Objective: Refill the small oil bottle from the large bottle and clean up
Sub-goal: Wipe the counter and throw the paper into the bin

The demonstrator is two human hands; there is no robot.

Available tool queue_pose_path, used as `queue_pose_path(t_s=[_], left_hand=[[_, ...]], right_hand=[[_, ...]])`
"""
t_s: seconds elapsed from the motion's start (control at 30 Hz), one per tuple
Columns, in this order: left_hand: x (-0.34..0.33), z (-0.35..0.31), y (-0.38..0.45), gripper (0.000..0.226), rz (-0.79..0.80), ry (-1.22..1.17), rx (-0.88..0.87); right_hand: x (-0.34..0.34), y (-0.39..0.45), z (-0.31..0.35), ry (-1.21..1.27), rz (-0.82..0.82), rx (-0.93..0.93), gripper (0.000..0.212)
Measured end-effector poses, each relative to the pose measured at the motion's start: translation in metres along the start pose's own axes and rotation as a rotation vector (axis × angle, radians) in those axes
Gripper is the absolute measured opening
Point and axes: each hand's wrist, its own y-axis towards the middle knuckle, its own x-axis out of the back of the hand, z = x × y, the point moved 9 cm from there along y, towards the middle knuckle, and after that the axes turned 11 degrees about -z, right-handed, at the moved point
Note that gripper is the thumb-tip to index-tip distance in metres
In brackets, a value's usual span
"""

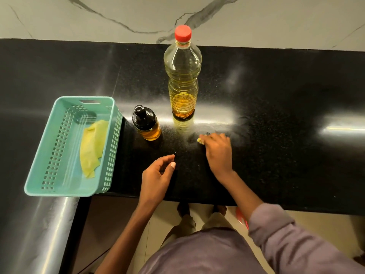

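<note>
While two bottles stand capped on the black table (pixel 276 95), the large bottle (pixel 182 76) with a red cap is part full of yellow oil and the small bottle (pixel 146 123), black-topped, stands just left of it. One green basket (pixel 49 186) holds one yellow cloth (pixel 92 147). The right hand (pixel 218 153) presses a yellow scrap (pixel 201 140) under closed fingers; the left hand (pixel 158 177) hovers loosely curled, empty.

Two bottles stand on the tabletop (pixel 276 95): one large bottle (pixel 182 76) with one red cap (pixel 182 33), and one small oil bottle (pixel 146 123). One teal basket (pixel 59 186) holds one yellow cloth (pixel 91 149). Two hands show, left hand (pixel 158 178) and right hand (pixel 218 153).
</note>
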Motion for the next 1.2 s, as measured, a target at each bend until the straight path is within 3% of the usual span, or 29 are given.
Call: queue_pose_path(t_s=[0.1,0.17,0.33,0.5,0.6,0.7,0.8,0.9,1.0,1.1,1.2], left_hand=[[0.004,-0.002,0.001,0.03,-0.013,-0.008,-0.004],[0.007,0.0,0.0,0.03,-0.023,-0.011,0.0],[0.005,0.006,-0.004,0.029,-0.021,-0.014,0.013],[0.003,0.006,-0.006,0.03,-0.02,-0.003,-0.002],[-0.003,0.002,-0.003,0.029,-0.012,0.014,-0.018],[-0.012,-0.006,0.0,0.027,-0.005,0.036,-0.039],[-0.017,-0.012,0.002,0.026,0.001,0.048,-0.067],[-0.017,-0.013,-0.002,0.026,0.009,0.026,-0.073],[-0.012,-0.013,-0.006,0.027,0.005,0.025,-0.079],[-0.006,-0.01,-0.01,0.027,-0.004,0.036,-0.078],[0.0,-0.004,-0.013,0.027,-0.014,0.061,-0.078]], right_hand=[[-0.002,0.034,-0.016,-0.023,-0.053,-0.144,0.026],[-0.011,0.034,-0.006,0.024,-0.031,-0.143,0.018],[-0.004,-0.008,0.014,0.073,0.08,0.19,0.023],[0.02,0.024,-0.053,-0.123,-0.038,-0.077,0.022],[-0.002,0.02,-0.017,-0.011,-0.016,-0.088,0.027],[-0.008,-0.017,0.035,0.08,0.067,0.106,0.02],[0.007,-0.034,0.026,0.055,0.093,0.235,0.018],[0.008,-0.009,-0.004,-0.031,0.047,0.136,0.022],[-0.018,0.025,0.013,0.035,0.068,0.042,0.029],[-0.049,0.039,0.056,0.092,0.115,0.089,0.017],[-0.054,0.015,0.085,0.145,0.164,0.25,0.017]])
